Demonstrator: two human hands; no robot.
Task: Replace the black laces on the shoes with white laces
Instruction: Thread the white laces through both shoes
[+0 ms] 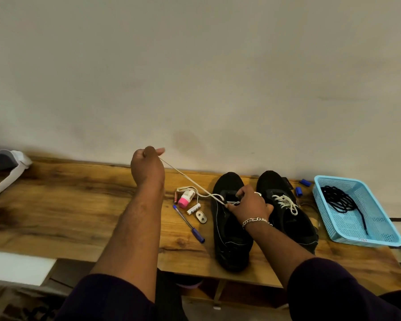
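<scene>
**White lace being pulled through a black shoe on a wooden bench**

White lace [185,176] runs taut, a thin flat cord, from the left shoe [229,228] up and leftward to the left hand [147,166], which is raised above the bench with its fingers curled and pinching the lace end. More of the same lace loops loosely on the wood beside the shoe.

Head view: a light blue plastic basket [380,235], rectangular with perforated mesh walls, sits at the right end of the bench. Inside it lies a tangled pile of black laces [338,200], one strand trailing toward the near wall.

Two black, matte, fabric-looking shoes stand side by side near the middle, toes pointing toward the wall. The right shoe [292,218] already carries white lacing tied across its front. The right hand [250,205], wearing a silver chain bracelet and a ring, rests on the left shoe's tongue area, its fingers curled and gripping there, thumb pressing where the lace enters.

The wooden bench [79,205] is glossy, with strong brown grain and dark streaks. Left of the shoes lie a small white bottle with a pink cap [186,199], cylindrical batteries [193,208], a slim blue pen [189,224] and a small oval metal plate [201,216]. Two small blue caps [299,191] lie between the right shoe and the basket.
</scene>
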